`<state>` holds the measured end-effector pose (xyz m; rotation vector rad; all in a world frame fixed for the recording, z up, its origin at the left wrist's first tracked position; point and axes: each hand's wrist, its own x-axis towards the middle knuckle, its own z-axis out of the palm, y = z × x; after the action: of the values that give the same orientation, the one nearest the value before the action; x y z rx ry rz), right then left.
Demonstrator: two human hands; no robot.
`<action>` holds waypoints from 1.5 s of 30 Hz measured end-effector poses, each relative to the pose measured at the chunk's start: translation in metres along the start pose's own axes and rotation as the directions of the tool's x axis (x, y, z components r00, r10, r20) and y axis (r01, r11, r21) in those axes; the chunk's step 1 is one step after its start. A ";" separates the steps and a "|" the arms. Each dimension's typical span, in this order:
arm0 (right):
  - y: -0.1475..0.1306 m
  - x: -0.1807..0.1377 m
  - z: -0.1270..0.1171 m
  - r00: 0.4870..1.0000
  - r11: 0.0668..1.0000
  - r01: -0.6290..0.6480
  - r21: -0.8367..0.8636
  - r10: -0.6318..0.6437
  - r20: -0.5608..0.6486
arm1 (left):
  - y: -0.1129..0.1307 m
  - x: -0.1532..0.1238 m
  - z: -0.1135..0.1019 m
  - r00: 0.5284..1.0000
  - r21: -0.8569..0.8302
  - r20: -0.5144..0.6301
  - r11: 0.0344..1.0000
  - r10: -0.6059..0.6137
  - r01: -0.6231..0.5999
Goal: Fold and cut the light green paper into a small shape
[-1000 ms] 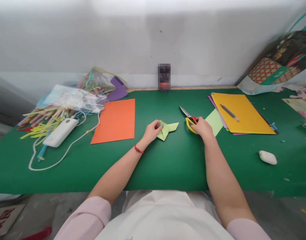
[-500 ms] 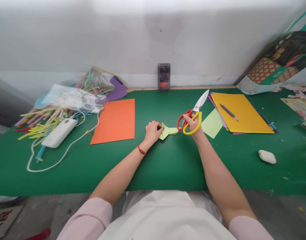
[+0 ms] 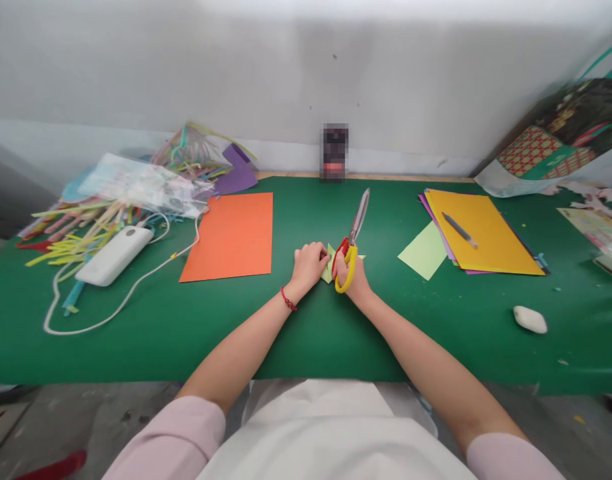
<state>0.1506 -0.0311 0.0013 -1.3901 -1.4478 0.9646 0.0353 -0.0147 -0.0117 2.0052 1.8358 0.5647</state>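
My right hand [image 3: 353,281] grips a pair of scissors [image 3: 352,238] by its red and yellow handles, blades closed and pointing away from me. My left hand [image 3: 310,264] is curled on a folded light green paper piece [image 3: 329,264] that lies on the green table mat [image 3: 306,333]. Both hands sit side by side at the mat's middle and cover most of the folded paper.
An orange sheet [image 3: 233,235] lies left of the hands. A stack of coloured sheets [image 3: 479,231] with a pencil [image 3: 459,230] and a light green sheet [image 3: 423,251] lie to the right. White eraser [image 3: 531,319] at right. Power bank [image 3: 115,255], cable and paper strips at left.
My right hand picked the scissors up off the mat, swung them upright and carried them left until they are beside my left hand. The left hand stayed on the folded paper.
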 end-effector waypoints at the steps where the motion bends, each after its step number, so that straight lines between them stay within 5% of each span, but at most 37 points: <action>1: 0.000 0.001 0.000 1.000 1.000 -0.014 -0.005 0.014 0.001 | 0.000 0.000 0.000 1.000 0.008 0.000 1.000 0.002 -0.002; 6: -0.004 0.003 -0.002 0.997 0.998 0.058 0.019 -0.057 -0.053 | 0.002 -0.001 0.002 1.000 0.028 -0.001 1.000 0.007 -0.007; 36: 0.004 -0.008 0.005 0.997 0.998 0.020 0.062 -0.024 0.069 | 0.001 0.002 0.003 0.998 0.043 0.010 0.997 0.063 -0.064; 45: 0.004 0.001 0.000 0.999 0.999 0.045 0.031 -0.045 0.006 | 0.001 0.002 0.003 0.998 0.040 0.020 0.997 0.065 -0.066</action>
<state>0.1517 -0.0299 -0.0023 -1.3278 -1.4575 0.9598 0.0379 -0.0125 -0.0134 2.0966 1.7899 0.5299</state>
